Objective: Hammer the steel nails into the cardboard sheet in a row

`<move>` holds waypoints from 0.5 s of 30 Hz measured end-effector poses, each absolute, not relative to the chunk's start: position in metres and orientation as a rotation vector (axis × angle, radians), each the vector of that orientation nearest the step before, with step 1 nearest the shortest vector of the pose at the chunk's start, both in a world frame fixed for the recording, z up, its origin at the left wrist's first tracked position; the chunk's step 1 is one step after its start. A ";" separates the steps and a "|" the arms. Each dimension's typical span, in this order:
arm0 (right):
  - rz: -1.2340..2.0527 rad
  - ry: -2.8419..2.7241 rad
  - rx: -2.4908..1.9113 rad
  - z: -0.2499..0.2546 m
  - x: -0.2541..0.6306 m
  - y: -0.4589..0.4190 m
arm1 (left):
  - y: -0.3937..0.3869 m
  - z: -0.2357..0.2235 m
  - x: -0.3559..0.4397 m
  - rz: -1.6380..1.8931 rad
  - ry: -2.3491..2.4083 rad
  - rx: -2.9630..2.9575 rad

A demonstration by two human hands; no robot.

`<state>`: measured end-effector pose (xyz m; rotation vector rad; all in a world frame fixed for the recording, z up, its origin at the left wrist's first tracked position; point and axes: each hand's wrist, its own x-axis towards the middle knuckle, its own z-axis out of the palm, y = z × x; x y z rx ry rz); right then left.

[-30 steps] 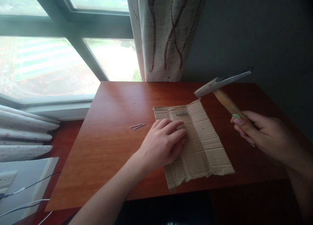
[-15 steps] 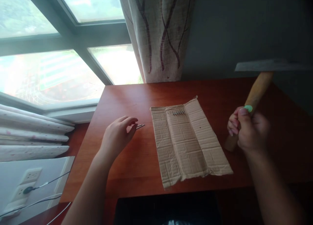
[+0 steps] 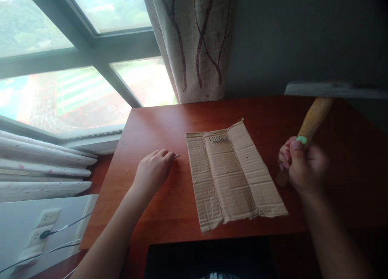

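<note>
The right hand [image 3: 306,170] is clamped around the pale wooden handle [image 3: 315,119] of a hammer with a long grey metal head [image 3: 318,90], held raised beyond the right edge of the cardboard; gripping partway along, with some handle left below the fist, probably helps balance the heavy head. The left hand [image 3: 154,168] rests low over the table [image 3: 157,125], fingers bent down and drawn together, likely because the slim silvery metal nail [image 3: 176,156] lies flat and calls for a fingertip pinch; only one end of it shows, so whether the fingers are closed on it I cannot tell. Between the hands, the brown corrugated cardboard sheet [image 3: 233,182] lies creased lengthwise into panels, its lower edge torn and ragged, one upper corner turned up; lying on the flat wood presumably keeps it supported. Near its far edge are small dark holes and a short row of metal nails [image 3: 220,140], close-set and slanting. The table is smooth, glossy reddish-brown wood with fine grain, against the cardboard's dull, wrinkled surface. A round green sticker [image 3: 301,139] marks the handle beside the right thumb.
</note>
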<state>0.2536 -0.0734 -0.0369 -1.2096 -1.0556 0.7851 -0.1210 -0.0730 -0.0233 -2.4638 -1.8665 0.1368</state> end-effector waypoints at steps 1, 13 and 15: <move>0.773 -1.058 -1.192 -0.038 0.254 -0.073 | -0.072 -0.024 -0.119 0.175 -1.856 -2.467; 0.778 -1.078 -1.154 -0.041 0.253 -0.074 | -0.076 -0.028 -0.117 0.000 -1.936 -2.438; 0.778 -1.079 -1.150 -0.041 0.253 -0.074 | -0.077 -0.019 -0.119 -0.377 -2.020 -2.479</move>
